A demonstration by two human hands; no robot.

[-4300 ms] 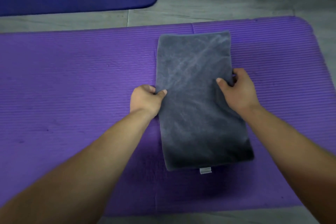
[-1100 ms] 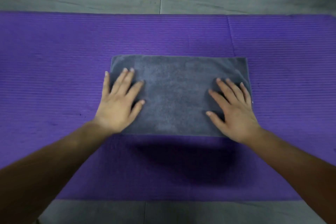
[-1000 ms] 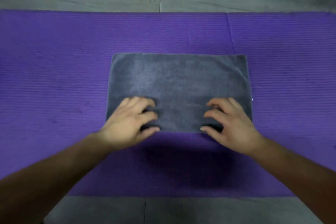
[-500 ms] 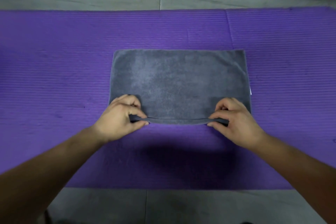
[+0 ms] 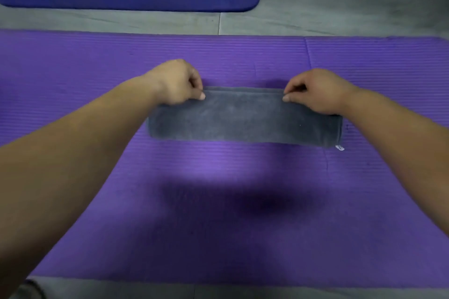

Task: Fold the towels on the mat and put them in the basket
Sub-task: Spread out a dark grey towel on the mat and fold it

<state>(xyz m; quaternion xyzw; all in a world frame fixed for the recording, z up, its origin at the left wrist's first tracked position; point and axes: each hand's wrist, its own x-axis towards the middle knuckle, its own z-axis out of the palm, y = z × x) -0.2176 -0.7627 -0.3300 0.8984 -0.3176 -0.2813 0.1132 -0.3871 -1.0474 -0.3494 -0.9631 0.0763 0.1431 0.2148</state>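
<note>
**Towel halved lengthwise**

The towel (image 5: pixel 243 121), a broad rectangle half a second ago, now lies as a narrow strip on the mat (image 5: pixel 218 201). Left hand (image 5: pixel 175 85) and right hand (image 5: pixel 318 91) each hold a pinch grip on its far corners. This fold looks done; no basket shows.

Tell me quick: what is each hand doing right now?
Left hand: pinching the far edge of the grey towel.
Right hand: pinching the same far edge, at the other end.
</note>
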